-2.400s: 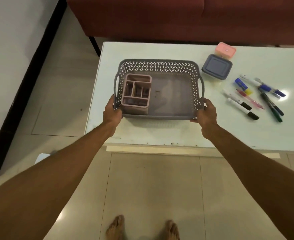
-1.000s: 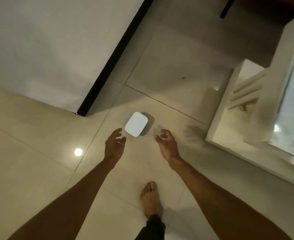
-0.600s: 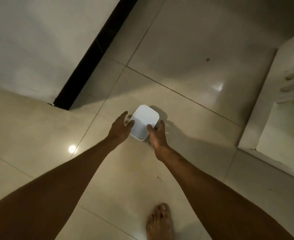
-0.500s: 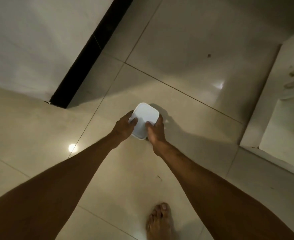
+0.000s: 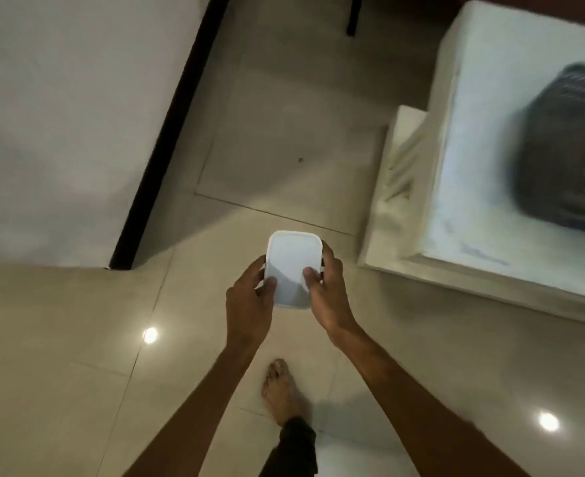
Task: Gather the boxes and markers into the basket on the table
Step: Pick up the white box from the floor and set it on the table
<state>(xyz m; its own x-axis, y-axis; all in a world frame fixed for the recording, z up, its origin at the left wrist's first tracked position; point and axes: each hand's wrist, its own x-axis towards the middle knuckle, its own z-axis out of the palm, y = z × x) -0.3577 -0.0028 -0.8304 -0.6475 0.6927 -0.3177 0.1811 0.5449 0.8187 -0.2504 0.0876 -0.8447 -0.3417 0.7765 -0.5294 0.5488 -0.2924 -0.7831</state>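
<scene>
I hold a small white box point(image 5: 293, 266) with rounded corners in both hands, above the tiled floor. My left hand point(image 5: 248, 304) grips its left edge, thumb on the lid. My right hand point(image 5: 327, 294) grips its right edge, thumb on top as well. The grey perforated basket point(image 5: 556, 160) sits blurred on the white table point(image 5: 484, 132) at the right, well apart from the box. A slatted pink organiser shows only dimly inside the basket at the frame edge. No markers are in view.
The table's lower shelf and leg point(image 5: 401, 166) jut out to the left of its top. A white wall with a black skirting point(image 5: 167, 132) runs along the left. My bare foot point(image 5: 282, 390) stands on the glossy tiles below my hands. A dark furniture leg point(image 5: 353, 15) is at the top.
My hands closed on the white box where it lay on the floor and lifted it. The view has swung right, so the table and basket are back in sight.
</scene>
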